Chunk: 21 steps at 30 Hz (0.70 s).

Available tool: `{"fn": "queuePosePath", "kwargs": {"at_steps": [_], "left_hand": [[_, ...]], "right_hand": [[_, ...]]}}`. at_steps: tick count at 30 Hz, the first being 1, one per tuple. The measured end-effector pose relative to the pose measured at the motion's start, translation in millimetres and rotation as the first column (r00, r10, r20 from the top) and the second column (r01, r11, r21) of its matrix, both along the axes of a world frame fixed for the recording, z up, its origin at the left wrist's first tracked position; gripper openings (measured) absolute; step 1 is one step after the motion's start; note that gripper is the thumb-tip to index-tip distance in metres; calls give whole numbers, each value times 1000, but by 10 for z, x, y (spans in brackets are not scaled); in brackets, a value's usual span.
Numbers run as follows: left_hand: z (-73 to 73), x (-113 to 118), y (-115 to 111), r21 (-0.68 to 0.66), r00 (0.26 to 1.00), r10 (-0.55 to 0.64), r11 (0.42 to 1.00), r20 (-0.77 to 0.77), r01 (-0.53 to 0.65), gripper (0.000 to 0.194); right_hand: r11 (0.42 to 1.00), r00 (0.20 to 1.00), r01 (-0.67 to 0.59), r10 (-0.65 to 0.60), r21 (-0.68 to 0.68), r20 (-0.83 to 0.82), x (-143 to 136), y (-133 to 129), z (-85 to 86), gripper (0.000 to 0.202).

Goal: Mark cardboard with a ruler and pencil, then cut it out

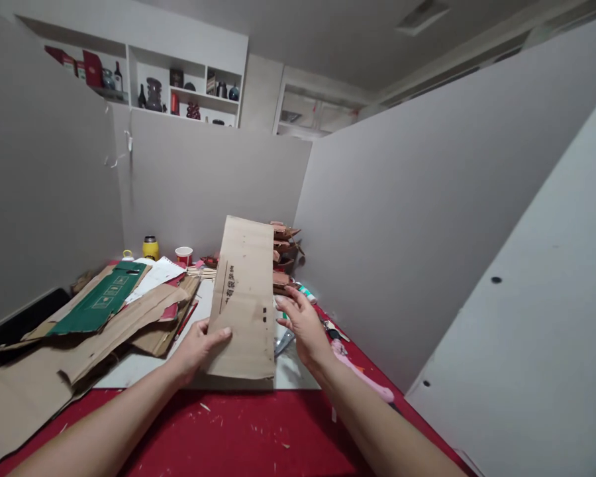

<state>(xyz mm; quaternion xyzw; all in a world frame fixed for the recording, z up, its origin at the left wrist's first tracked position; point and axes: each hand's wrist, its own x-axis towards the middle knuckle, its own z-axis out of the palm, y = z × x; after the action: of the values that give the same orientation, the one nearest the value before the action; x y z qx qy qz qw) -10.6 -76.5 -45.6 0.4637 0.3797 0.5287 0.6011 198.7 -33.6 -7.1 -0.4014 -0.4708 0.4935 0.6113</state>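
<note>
A long piece of brown cardboard (243,298) with dark printed characters stands raised and slightly tilted in front of me. My left hand (201,344) grips its lower left edge, thumb on the front face and fingers behind. Just off the right edge, my right hand (300,321) has its fingers apart and holds nothing. Behind the cardboard, a metal tool (284,342) lies partly hidden on a white board (298,374); I cannot make out its kind. Stacked brown boat-like shapes (285,248) show past the cardboard's right edge.
Cardboard scraps (124,324), one with a green face (104,298), pile up on the left. A yellow jar (150,248) and a paper cup (183,256) stand at the back. A pink strip (365,377) lies right on the red cloth (218,437). Grey partitions (402,218) enclose the table.
</note>
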Motion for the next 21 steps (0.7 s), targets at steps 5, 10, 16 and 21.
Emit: {"fn": "queuePosePath", "kwargs": {"at_steps": [5, 10, 16, 21], "left_hand": [[24, 2, -18, 14, 996, -79, 997, -39, 79, 47], [163, -48, -6, 26, 999, -42, 999, -7, 42, 50], [214, -67, 57, -23, 988, 142, 990, 58, -140, 57], [221, -21, 45, -14, 971, 233, 972, 47, -233, 53]], "right_hand": [[970, 970, -244, 244, -15, -13, -79, 172, 8, 43], [919, 919, -393, 393, -24, 25, -130, 211, -51, 39], [906, 894, -422, 422, -33, 154, -283, 181, -197, 40], [972, 982, -57, 13, 229, 189, -377, 244, -45, 31]]}}
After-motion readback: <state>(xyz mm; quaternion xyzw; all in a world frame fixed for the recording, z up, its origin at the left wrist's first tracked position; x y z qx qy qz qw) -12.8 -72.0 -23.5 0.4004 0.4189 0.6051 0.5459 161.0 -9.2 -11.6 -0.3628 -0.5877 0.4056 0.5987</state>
